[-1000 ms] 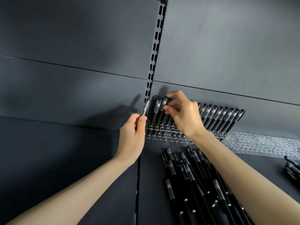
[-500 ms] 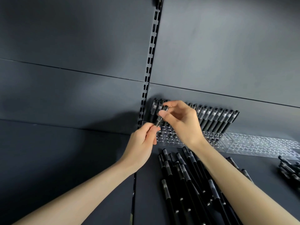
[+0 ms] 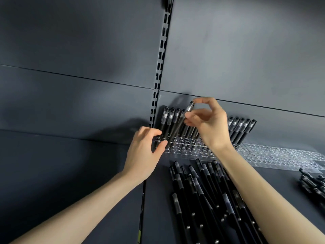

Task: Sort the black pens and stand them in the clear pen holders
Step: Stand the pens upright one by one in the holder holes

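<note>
Black pens (image 3: 202, 191) lie loose in a heap at the lower centre of the frame, on the dark shelf (image 3: 88, 173), and a smaller heap (image 3: 313, 184) lies at the right edge. More pens stand in the back row of a clear pen holder (image 3: 184, 147) at mid-frame, one group on its left (image 3: 168, 118) and another on its right (image 3: 241, 127). Further clear holders (image 3: 281, 155) stretch toward the right.

The right hand (image 3: 209, 127) pinches one pen (image 3: 189, 108) just below its clear cap between thumb and forefinger, with the other fingers curled above. This pen is tilted, with its cap up and to the right and its lower end down at the left part of the holder.

The left hand (image 3: 144, 152) sits at the holder's left end with its fingers loosely curled. Its thumb and forefinger are apart and grip nothing. The thumb tip is just beside the tilted pen's lower end, though contact cannot be made out.

A slotted upright strip (image 3: 161, 67) runs up the grey back panel (image 3: 246, 50).
</note>
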`<state>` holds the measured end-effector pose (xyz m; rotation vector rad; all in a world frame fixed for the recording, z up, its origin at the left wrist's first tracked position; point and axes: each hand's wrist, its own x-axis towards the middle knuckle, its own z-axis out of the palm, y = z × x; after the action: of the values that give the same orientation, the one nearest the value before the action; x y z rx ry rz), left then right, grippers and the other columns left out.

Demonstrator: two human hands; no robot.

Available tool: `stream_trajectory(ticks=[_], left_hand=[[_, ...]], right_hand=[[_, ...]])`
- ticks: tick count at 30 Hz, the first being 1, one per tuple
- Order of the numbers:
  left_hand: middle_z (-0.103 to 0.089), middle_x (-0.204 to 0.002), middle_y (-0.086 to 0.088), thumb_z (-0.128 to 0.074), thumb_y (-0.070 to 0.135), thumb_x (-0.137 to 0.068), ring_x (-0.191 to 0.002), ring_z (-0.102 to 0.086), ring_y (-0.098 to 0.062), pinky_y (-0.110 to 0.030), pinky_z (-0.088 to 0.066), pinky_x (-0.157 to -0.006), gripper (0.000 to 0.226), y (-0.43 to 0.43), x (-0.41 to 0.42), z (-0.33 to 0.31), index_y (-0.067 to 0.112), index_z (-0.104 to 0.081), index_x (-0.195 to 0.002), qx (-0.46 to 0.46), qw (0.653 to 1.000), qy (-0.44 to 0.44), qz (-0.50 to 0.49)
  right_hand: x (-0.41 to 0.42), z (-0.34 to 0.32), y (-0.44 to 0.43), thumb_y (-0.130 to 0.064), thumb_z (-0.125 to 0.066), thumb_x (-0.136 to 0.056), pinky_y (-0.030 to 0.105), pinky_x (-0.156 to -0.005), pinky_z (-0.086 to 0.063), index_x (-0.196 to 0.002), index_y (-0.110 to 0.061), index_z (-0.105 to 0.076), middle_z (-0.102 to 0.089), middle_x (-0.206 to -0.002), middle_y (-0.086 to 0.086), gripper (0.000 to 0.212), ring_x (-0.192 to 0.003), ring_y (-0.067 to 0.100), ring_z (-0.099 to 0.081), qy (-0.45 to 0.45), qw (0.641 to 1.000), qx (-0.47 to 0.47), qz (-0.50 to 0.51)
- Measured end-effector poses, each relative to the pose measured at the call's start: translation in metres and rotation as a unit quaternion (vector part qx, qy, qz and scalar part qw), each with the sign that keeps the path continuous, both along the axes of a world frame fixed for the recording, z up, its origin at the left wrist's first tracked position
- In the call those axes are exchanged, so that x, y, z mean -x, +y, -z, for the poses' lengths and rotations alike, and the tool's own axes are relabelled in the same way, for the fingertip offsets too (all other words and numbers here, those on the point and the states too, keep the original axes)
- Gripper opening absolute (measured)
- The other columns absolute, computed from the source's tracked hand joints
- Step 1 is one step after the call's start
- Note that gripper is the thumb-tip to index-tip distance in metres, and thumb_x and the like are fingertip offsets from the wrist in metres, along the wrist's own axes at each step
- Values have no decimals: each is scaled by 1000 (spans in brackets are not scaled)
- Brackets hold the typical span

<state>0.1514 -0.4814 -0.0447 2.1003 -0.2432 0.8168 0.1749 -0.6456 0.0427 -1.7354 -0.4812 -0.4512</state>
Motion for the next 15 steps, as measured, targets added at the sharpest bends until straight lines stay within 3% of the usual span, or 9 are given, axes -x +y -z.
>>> stream_trajectory(ticks=[3,6,9,15], left_hand=[[-48,-122,1,-60,28,-91,-116,-45,-15,-28,-41,-86,35,8,-6,7,13,-56,-122,-65,997,28,-35],[-48,-131,0,-57,28,-93,-119,-48,-18,-33,-44,-93,42,11,-12,13,14,-49,-132,-52,996,68,-12],[-55,-127,-1,-56,27,-94,-109,-57,-18,-39,-49,-90,39,13,-16,17,15,-52,-132,-24,997,76,11],[-66,-110,-4,-57,20,-94,-93,-65,-15,-38,-54,-82,27,13,-20,15,12,-63,-119,10,998,59,5]], right_hand=[[-8,-7,-2,-7,-66,-86,38,-79,-57,-98,-32,-51,-71,-78,2,31,-75,20,-70,-41,998,33,45],[-13,-5,-2,-9,-67,-86,45,-82,-55,-97,-37,-51,-71,-78,-2,34,-77,22,-70,-71,994,59,65],[-18,0,-1,-11,-67,-86,46,-83,-54,-96,-40,-50,-71,-79,-4,35,-79,22,-70,-74,993,59,71],[-25,11,2,-13,-68,-86,48,-87,-52,-94,-46,-49,-70,-73,-9,38,-77,18,-69,-73,991,84,69]])
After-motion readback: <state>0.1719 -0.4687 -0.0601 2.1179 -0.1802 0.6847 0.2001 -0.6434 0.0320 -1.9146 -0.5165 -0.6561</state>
